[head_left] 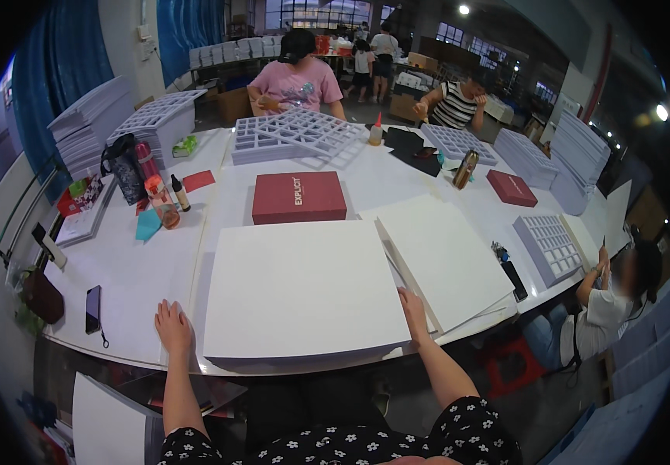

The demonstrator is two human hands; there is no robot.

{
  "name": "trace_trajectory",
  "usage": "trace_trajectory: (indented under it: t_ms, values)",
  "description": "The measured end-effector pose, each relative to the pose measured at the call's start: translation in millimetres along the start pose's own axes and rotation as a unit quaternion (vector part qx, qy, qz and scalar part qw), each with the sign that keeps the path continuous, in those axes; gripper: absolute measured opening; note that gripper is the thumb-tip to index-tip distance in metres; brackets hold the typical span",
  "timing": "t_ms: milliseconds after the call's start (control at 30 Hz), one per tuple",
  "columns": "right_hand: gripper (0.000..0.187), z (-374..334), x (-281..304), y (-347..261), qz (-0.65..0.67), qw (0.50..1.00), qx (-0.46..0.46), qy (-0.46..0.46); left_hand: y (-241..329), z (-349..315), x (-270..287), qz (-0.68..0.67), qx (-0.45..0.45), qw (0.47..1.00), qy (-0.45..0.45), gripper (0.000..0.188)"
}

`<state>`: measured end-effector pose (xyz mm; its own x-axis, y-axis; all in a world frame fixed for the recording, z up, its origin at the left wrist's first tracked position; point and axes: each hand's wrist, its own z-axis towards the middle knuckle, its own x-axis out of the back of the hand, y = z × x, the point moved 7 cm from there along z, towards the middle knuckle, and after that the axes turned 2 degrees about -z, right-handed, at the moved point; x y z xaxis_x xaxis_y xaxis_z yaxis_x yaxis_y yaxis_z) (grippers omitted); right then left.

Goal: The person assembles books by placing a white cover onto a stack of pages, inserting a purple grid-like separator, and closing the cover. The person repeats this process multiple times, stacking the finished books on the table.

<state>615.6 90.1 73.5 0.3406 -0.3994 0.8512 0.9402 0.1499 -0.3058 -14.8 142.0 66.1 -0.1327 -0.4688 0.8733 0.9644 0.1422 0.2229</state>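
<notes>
A wide, flat white slab [304, 287], like a box or a stack of boards, lies on the white table before me. My left hand [173, 326] rests palm down on the tabletop beside the slab's left edge, apart from it, fingers stretched out and holding nothing. Along the slab's right edge lies my right hand [414, 314], its fingers extended against or very near the side; nothing shows in its grasp. Beyond the slab sits a closed red box [299, 197]. Loose white sheets of board [447, 260] overlap to the right of my right hand.
White compartment grids [296, 136] are piled at the far side, before a person in pink [298, 77]. A phone [93, 308], bottles [166, 209] and a tumbler [465, 169] stand or lie around. Another person [610, 318] sits at right beside a grid tray [548, 248].
</notes>
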Motion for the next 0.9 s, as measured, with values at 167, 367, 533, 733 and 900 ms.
trace_trajectory:
  t_ms: [167,367,533,733,900]
  values:
    - [0.029,2.3,2.7,-6.6,0.026,0.999,-0.014,-0.014,-3.9,-0.2,0.7,0.005,-0.001,1.0,0.005,0.037]
    - [0.031,4.5,15.4,-13.2,0.079,0.996,-0.01,0.034,-4.3,0.1,-1.3,0.005,-0.003,1.0,0.008,0.036]
    - [0.024,6.4,7.2,-0.6,0.106,0.992,-0.068,-0.008,-2.3,0.4,-3.0,-0.001,-0.014,1.0,0.005,0.038]
    - [0.028,6.0,11.8,-6.1,0.086,0.994,-0.054,0.025,-3.8,1.0,-2.4,0.011,-0.01,1.0,-0.006,0.039]
    - [0.03,-1.6,1.0,-0.2,0.075,0.996,-0.052,0.007,-1.4,-1.6,-3.4,0.034,-0.002,0.999,-0.038,0.044]
